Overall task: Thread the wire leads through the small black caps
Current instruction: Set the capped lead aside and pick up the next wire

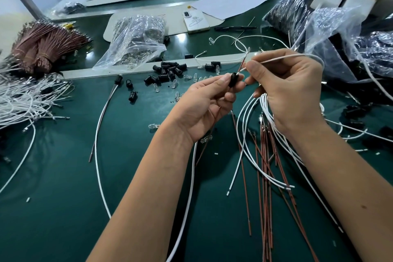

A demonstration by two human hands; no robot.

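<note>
Two bare hands above green mat | left hand pinches small black plastic cap, long axis tilted up-right | right hand pinches thin white wire lead at cap's upper opening | loose black caps beyond.

Two hands, one phone, one pen

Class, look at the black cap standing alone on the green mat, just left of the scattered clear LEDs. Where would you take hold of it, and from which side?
Pinch the lone black cap across its round body, coming down from above. It seems to stand on end, clear of the other black caps, so its sides look free. That likely leaves its open end unblocked for a wire lead.
</note>
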